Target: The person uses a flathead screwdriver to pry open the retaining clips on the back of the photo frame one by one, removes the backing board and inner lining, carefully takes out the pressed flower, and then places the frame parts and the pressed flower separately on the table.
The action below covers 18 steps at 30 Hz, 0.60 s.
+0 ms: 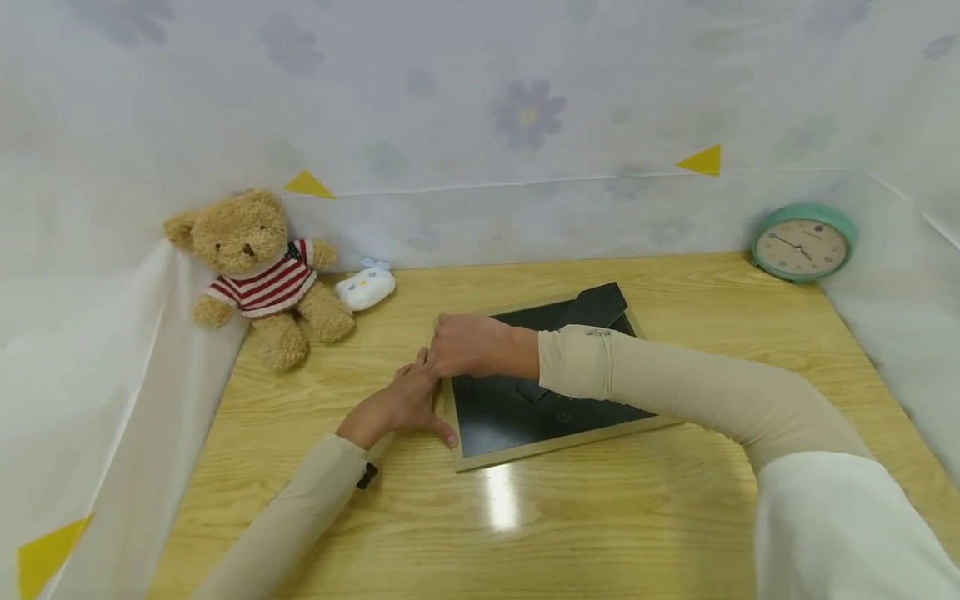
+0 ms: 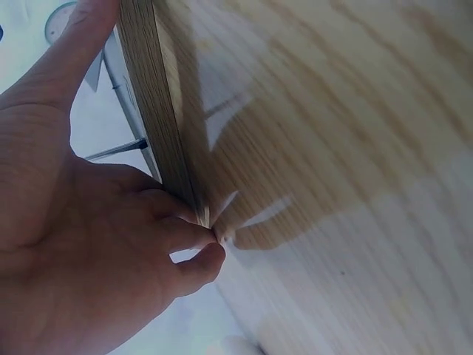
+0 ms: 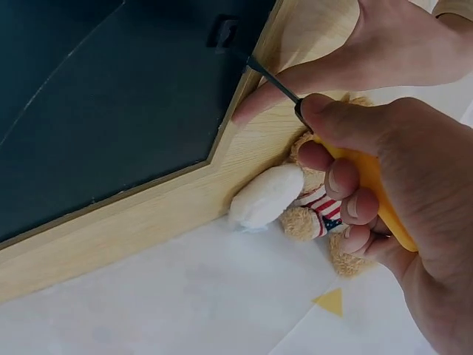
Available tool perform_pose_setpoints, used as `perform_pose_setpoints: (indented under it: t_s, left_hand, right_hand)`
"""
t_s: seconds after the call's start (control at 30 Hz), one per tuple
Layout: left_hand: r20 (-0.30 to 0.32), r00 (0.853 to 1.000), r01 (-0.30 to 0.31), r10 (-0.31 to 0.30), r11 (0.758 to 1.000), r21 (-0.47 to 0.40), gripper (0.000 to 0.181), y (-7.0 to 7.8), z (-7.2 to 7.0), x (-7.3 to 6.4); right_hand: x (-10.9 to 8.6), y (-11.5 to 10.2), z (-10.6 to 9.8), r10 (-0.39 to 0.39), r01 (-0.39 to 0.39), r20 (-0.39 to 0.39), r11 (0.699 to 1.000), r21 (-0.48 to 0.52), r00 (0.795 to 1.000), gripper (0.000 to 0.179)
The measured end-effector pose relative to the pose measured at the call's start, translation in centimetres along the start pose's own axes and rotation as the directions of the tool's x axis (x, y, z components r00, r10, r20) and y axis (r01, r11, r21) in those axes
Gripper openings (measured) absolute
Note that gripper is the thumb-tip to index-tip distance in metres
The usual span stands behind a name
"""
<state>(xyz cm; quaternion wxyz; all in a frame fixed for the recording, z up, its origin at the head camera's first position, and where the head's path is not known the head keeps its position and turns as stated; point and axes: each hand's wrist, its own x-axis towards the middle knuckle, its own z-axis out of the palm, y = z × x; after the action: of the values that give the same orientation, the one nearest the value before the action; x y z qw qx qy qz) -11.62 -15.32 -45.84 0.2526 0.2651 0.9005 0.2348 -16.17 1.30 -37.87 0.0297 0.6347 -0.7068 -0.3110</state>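
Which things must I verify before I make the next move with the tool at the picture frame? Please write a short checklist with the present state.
1. Frame lies with its dark backing up: ok.
2. Right hand grips the yellow-handled tool: ok, fingers curled round the handle.
3. Left hand is at the frame's edge: ok, touching it; how firmly, cannot tell.
4. Left hand is clear of the tool's shaft: not ok, I would say; in the right wrist view one digit lies right beside it.
5. Tool's tip is properly seated: cannot tell; it shows over the inner edge, contact unclear.
6. Teddy bear and clock stand apart from the frame: ok.
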Motion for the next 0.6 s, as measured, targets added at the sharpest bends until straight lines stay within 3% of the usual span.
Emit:
perform_pose_setpoints:
  t_s: [0.4,0.53,0.6]
  left_hand:
    - [-0.051,0.996,-0.075,0.073,0.996,-0.049,0.126,-0.1,0.0,-0.1]
    - [-0.044,0.997,-0.067,0.065,0.997,-0.047,0.125,0.0,0.0,-0.1]
    - [-0.034,0.998,-0.057,0.055,0.997,-0.043,0.126,-0.1,0.0,0.0]
  right_hand:
    - [0.9,-0.4,-1.2,-0.025,0.025,0.019,1.000,0.002,1.000,0.015]
    - [1.2,-0.6,-1.2,-0.019,0.019,0.012,1.000,-0.025,1.000,0.004]
    - [1.4,-0.6,-1.2,-0.012,0.012,0.001,1.000,-0.024,1.000,0.008]
